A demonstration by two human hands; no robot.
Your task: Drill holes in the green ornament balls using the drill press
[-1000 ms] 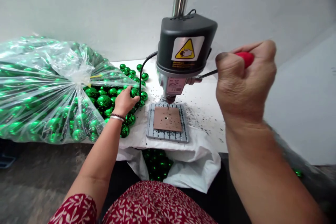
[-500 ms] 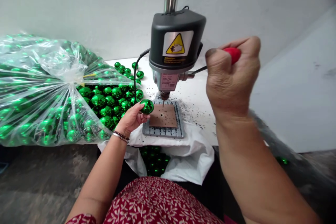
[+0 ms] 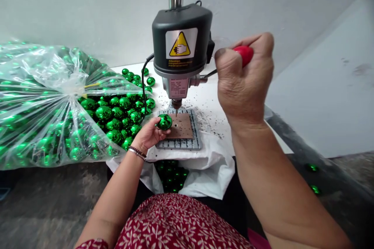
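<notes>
Between the thumb and fingers of my left hand [image 3: 150, 134] is a shiny green ball [image 3: 165, 121], held at the left side of the drill bit. My right hand [image 3: 245, 79] is wrapped round the red knob [image 3: 244, 54] of the feed lever on a bench drill press [image 3: 182, 42]. The thin bit [image 3: 176, 112] points down over a brown board [image 3: 184, 124] with a small hole in it. That board lies on the slotted grey base [image 3: 196, 142], with dark shavings scattered across it.
A clear plastic bag [image 3: 37, 124] full of green balls lies at the left, with loose balls [image 3: 150, 81] behind it. An open white sack [image 3: 210, 163] with more balls hangs at the table's front edge. Two balls [image 3: 314, 189] lie low at the right.
The view has shifted, so the drill press and my right hand appear further left. My left hand has brought the ball slightly nearer the bit, over the board's left edge.
</notes>
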